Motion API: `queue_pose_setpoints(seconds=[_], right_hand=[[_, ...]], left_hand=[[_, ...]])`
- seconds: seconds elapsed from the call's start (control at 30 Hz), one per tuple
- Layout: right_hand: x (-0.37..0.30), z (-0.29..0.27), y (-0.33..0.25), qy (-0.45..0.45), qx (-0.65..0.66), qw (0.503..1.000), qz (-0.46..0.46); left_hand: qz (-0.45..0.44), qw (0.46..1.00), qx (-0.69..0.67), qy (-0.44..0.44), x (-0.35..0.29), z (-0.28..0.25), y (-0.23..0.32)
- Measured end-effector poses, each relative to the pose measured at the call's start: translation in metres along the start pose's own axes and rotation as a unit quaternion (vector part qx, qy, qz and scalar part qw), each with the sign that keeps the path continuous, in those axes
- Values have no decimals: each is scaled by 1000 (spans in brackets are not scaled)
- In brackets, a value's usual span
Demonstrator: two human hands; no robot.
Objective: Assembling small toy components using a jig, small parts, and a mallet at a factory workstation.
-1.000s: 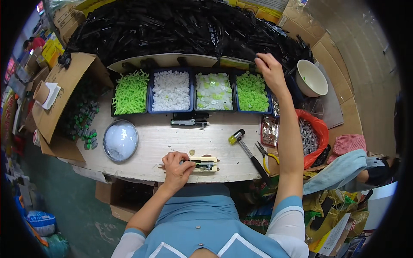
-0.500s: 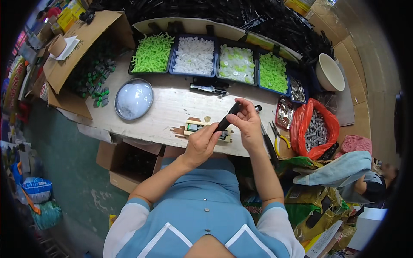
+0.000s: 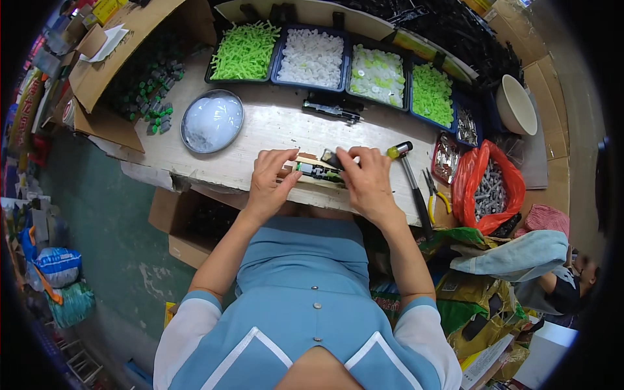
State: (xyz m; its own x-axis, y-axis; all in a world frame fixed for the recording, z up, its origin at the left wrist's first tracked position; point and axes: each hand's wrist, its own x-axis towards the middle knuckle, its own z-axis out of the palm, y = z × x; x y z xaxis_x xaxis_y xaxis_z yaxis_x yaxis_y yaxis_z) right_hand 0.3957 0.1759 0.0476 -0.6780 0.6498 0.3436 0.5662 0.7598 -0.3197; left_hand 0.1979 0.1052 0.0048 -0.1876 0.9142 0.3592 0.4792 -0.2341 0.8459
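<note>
At the table's front edge lies a cream fixture (image 3: 303,158) with a slim mechanism (image 3: 318,171) of grey, black and green parts in it. My left hand (image 3: 268,181) grips the fixture's left end, thumb on the near side and fingers on the far side. My right hand (image 3: 370,181) is closed on a black tube-like piece (image 3: 335,159), tilted over the fixture's right half. Its fingers partly hide the piece and that end of the mechanism. Just right of this hand lies a hammer (image 3: 415,185) with a black handle.
Yellow-handled pliers (image 3: 439,195) and a red bag (image 3: 471,211) of grey parts lie right. Trays of green pieces (image 3: 246,51) and white pieces (image 3: 311,58) line the back. A round dish (image 3: 188,140) stands left, near a cardboard box (image 3: 110,130). Black assemblies (image 3: 331,109) lie mid-table.
Both hands held the black piece raised before the fixture. My left hand has let go and moved left to the fixture's end; my right hand has lowered the piece over the fixture.
</note>
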Motion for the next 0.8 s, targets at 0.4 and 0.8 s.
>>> queue_pose_setpoints(seconds=[0.4,0.8], right_hand=[[7,33,-9,-81,-33,995,-46],[-21,17,33,75,11,995,67]], left_hand=[[44,997,37,-53,2,4,-17],[107,977,125,-138,16,-3,-13]])
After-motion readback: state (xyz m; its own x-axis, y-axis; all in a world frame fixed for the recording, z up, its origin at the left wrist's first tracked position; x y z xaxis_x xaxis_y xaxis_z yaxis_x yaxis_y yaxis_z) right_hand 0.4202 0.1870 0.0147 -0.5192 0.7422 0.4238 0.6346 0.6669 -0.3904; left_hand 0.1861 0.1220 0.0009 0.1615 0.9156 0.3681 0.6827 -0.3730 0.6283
